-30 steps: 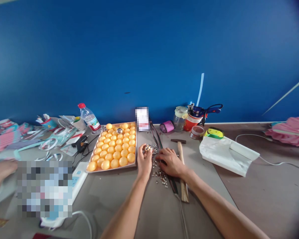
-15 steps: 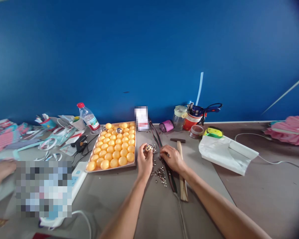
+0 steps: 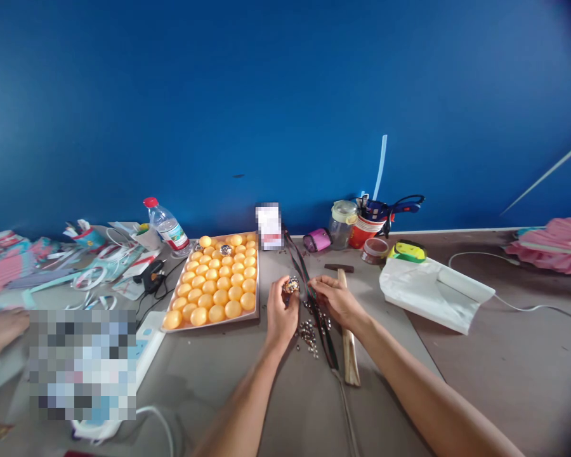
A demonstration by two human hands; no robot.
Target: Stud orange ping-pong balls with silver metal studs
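Note:
My left hand (image 3: 282,314) holds a small ball (image 3: 292,285) partly covered in shiny silver pieces, gripped between thumb and fingers. Just to its right, my right hand (image 3: 341,306) is pinched closed near the ball; whatever sits at its fingertips is too small to make out. Loose shiny gem-like pieces (image 3: 309,336) lie scattered on the table below both hands. Left of them, a shallow tray (image 3: 258,279) carries rows of orange balls (image 3: 221,296), with a silver-studded ball (image 3: 226,250) near its back.
A hammer (image 3: 350,358) and a dark strap (image 3: 330,349) lie by my right hand. Behind stand a clear jar (image 3: 341,227) and a red cup (image 3: 363,233) of tools. A white paper-lined tray (image 3: 431,289) is at right. A bottle (image 3: 169,226) and another person's arm (image 3: 0,336) are left.
My left hand has shifted slightly right with the ball. My right hand has risen from among the loose pieces and turned its fingertips toward the ball.

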